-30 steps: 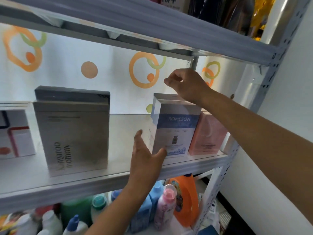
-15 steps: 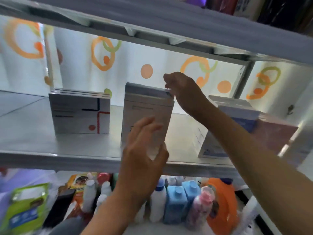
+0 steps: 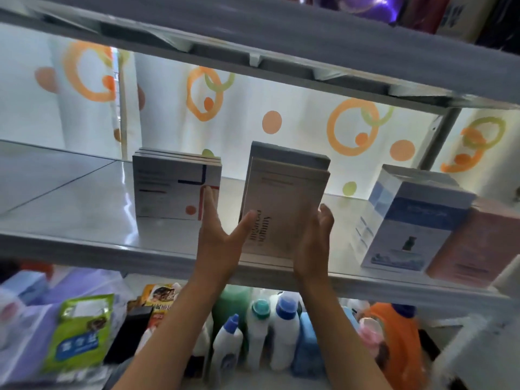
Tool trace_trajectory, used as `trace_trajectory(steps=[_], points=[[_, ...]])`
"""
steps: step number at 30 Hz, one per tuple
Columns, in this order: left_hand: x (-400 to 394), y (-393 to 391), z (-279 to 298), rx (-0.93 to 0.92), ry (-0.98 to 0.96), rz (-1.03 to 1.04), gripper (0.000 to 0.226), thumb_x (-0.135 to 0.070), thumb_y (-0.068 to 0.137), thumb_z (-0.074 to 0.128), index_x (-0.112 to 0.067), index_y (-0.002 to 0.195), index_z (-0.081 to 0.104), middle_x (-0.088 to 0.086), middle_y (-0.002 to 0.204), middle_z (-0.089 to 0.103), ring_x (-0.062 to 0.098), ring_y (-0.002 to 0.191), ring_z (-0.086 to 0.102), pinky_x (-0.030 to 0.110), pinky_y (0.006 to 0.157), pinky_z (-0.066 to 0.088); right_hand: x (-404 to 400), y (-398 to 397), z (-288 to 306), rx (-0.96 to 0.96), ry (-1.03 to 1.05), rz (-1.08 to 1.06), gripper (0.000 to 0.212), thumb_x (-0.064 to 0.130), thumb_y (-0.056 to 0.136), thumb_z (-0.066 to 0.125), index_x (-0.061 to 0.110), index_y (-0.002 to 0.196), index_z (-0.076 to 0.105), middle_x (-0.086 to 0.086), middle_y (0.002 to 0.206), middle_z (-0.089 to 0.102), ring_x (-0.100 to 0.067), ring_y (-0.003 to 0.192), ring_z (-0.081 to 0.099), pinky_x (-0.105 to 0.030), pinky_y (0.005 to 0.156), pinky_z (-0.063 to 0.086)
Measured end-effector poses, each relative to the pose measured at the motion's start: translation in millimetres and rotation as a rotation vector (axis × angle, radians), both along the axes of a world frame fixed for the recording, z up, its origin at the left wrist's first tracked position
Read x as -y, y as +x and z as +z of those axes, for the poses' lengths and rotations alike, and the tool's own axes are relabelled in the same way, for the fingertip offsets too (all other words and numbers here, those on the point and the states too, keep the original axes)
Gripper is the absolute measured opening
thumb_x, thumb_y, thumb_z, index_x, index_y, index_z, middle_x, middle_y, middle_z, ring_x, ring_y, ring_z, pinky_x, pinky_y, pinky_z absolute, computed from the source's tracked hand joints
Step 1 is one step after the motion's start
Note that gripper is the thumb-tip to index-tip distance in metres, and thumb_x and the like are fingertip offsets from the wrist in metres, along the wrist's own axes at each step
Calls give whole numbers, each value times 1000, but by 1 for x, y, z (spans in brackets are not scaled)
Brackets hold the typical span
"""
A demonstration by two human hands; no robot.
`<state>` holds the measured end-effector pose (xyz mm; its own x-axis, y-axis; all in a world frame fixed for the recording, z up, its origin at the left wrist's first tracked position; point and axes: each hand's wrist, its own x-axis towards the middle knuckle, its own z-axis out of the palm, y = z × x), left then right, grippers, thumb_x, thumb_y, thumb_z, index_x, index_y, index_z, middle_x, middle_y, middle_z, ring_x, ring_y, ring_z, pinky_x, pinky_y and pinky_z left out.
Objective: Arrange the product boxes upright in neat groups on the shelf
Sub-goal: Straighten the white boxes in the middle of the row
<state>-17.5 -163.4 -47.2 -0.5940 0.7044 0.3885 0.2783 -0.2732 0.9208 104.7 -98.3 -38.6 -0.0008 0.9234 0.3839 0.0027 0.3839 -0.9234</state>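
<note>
A tall beige box (image 3: 284,201) with dark lettering stands upright near the front edge of the grey shelf (image 3: 84,209). My left hand (image 3: 222,243) presses its left side, thumb on the front and fingers spread. My right hand (image 3: 315,243) presses its right side. Both hands clamp the box low down. Left of it stands a group of white boxes (image 3: 174,187) with red and blue lines. To the right stand a blue-and-white box (image 3: 405,223) and a pink box (image 3: 475,246), side by side.
The upper shelf (image 3: 281,38) hangs close above the boxes. A metal post (image 3: 439,136) rises at the back right. Below are several bottles (image 3: 281,330), an orange jug (image 3: 399,350) and a green pouch (image 3: 78,333). Bare shelf surface lies to the left.
My right hand dropped from the beige box's top to its right side. My left hand moved off the front to the left side. The view shifted left.
</note>
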Motion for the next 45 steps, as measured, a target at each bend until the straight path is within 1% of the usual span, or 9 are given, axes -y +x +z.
trace_trajectory(steps=[2,4,9,13,22,29,34,39,45], points=[[-7,-1,0,9,-47,-58,107,-72,70,55,-34,155,3,-9,162,13,18,148,18,37,116,21,0,3,-4,44,-1,64,46,52,102,27,24,138,37,7,128,52,7,108,53,-10,89,45],[-13,-1,4,-14,-118,-101,102,-69,72,52,-32,155,6,-7,162,14,21,148,20,39,114,24,-1,6,-3,58,-33,103,36,42,104,29,26,134,40,18,111,53,14,91,54,3,67,39],[-27,7,12,69,-43,-345,59,-56,87,52,-29,138,41,-3,132,56,17,115,59,26,83,55,-1,13,1,61,-63,153,44,44,99,43,27,138,37,12,122,51,2,101,53,-11,76,43],[-34,23,11,168,3,-374,50,-49,91,51,-23,133,43,-1,118,61,13,98,65,19,68,56,-6,26,2,36,-83,139,42,39,98,49,25,137,39,8,124,53,-2,104,54,-16,80,46],[-49,61,14,202,-5,-408,59,-52,84,55,-22,133,41,0,121,59,16,103,64,20,71,57,-15,61,2,-34,-78,68,33,33,98,53,29,130,48,14,116,60,-1,102,58,-16,77,49],[-62,73,10,206,6,-380,42,-46,90,57,-31,126,42,-4,119,59,12,100,64,20,69,56,-18,65,-1,28,-88,-11,49,43,98,48,26,143,39,4,136,53,-17,122,53,-45,107,44],[-68,74,4,177,48,-348,40,-33,91,62,-29,127,43,-5,119,59,13,101,63,26,79,56,-17,67,1,37,-88,-16,50,44,98,50,27,144,38,5,138,52,-15,123,52,-45,108,42],[-70,77,6,106,14,-412,47,-27,92,63,-25,131,38,-1,123,56,13,102,61,13,68,52,-18,71,1,72,-59,-33,46,48,98,43,31,141,37,11,137,51,-5,120,50,-30,107,40],[-73,82,7,88,19,-414,47,-21,93,62,-23,132,35,4,126,53,13,103,59,7,65,49,-20,76,2,42,-76,-26,44,47,98,46,33,139,40,10,132,55,-7,120,52,-39,108,43]])
